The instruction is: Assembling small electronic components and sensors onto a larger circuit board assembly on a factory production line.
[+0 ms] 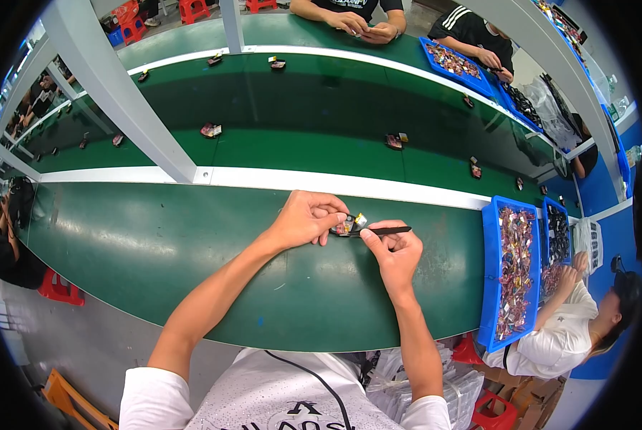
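Small black unit (341, 228), with reddish and yellow parts showing, is held over the green worktop (141, 236), on the near side of the white rail (263, 178). The left hand (308, 221) pinches the unit between thumb and fingers. The right hand (396, 254) is closed, thumb against fingers, on a slim black tool (396, 231) lying crosswise with its inner end at the unit; contact between tip and unit cannot be determined.

Also on the near side of the rail, toward its right end, stands a long blue tray (490, 272), filled with small reddish and silvery parts, its far end close to the rail. Farther right along the rail, a person in a white shirt (561, 333) has the arms extended forward.

Directly beyond the rail, a dark green surface (285, 147) runs alongside it. Several similar units (395, 142) rest there, well apart from one another.

Farthest beyond the rail, right of its middle, another blue tray (464, 83) holds reddish parts. Near that tray are a person with a striped sleeve (464, 30) and, to the left, a person in a dark shirt (367, 8).
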`<state>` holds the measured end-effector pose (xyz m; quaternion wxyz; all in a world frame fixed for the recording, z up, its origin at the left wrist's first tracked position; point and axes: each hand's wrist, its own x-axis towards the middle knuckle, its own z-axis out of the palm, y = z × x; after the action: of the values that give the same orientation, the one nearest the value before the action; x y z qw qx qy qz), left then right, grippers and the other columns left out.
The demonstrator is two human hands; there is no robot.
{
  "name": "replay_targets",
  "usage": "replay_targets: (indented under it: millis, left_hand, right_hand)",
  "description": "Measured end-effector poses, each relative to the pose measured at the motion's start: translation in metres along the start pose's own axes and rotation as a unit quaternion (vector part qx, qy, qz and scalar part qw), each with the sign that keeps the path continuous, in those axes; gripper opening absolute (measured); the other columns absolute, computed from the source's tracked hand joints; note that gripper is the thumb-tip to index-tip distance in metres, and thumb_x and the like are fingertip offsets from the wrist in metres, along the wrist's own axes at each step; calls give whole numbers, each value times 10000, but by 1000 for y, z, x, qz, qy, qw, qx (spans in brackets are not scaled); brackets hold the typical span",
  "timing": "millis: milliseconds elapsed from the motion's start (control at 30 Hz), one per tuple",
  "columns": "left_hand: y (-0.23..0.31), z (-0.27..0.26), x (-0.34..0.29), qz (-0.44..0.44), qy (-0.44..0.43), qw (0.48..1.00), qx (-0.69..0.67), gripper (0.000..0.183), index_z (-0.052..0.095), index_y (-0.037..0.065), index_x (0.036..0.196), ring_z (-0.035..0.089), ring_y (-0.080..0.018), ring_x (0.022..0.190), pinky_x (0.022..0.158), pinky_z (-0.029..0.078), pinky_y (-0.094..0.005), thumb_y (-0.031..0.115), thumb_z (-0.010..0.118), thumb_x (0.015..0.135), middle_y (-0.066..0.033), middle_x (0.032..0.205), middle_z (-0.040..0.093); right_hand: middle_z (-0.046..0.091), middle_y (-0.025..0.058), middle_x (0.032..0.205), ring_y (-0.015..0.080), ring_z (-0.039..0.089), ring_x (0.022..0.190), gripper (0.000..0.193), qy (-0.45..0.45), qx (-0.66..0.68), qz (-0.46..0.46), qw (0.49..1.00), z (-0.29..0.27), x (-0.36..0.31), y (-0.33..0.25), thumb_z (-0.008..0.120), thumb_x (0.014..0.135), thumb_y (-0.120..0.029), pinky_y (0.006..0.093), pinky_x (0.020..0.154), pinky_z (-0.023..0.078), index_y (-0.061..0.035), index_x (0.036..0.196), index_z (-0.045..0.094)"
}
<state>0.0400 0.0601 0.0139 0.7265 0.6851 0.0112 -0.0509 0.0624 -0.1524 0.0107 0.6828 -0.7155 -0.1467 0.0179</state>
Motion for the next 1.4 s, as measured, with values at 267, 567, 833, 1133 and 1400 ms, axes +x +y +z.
replay_targets:
  millis: [267, 567, 833, 1133, 1400]
  left_hand:
    - [1, 1, -1, 5, 3, 1000, 23, 139, 705, -78, 1040, 609, -84, 512, 442, 453, -231, 15, 662, 945, -94, 785, 722]
    - [2, 2, 0, 14, 11, 999, 38, 128, 710, -78, 984, 634, -107, 511, 445, 487, -255, 20, 673, 908, -98, 771, 723]
    - [0, -1, 2, -8, -21, 1000, 22, 177, 701, -79, 1068, 667, -120, 554, 454, 496, -235, 61, 671, 963, -108, 829, 732]
    - [1, -5, 4, 0, -65, 997, -49, 215, 688, -76, 1145, 711, -174, 602, 484, 554, -259, 74, 627, 1003, -128, 848, 726]
    - [1, -5, 4, -7, -53, 997, -52, 250, 694, -80, 1173, 724, -199, 627, 494, 568, -272, 96, 624, 1010, -140, 851, 724]
  right_hand:
    - [643, -23, 731, -23, 430, 560, 116, -5, 73, 47, 996, 3, 1, -3, 774, 866, 40, 173, 484, 296, 23, 954, 700]
    - [711, 69, 847, 60, 632, 720, 115, -7, 95, 70, 993, 3, 2, -7, 759, 875, 57, 185, 607, 471, 50, 965, 687]
    - [723, 113, 890, 125, 689, 789, 120, -10, 119, 71, 990, -4, 4, 1, 748, 874, 72, 236, 704, 555, 60, 971, 678]
    - [723, 99, 862, 76, 633, 702, 124, 0, 141, 69, 988, -6, 3, -2, 761, 871, 60, 205, 620, 489, 50, 965, 680]
    - [725, 6, 819, -16, 409, 509, 96, 42, -9, -90, 995, 4, -5, -1, 831, 823, 11, 197, 457, 290, 13, 868, 746]
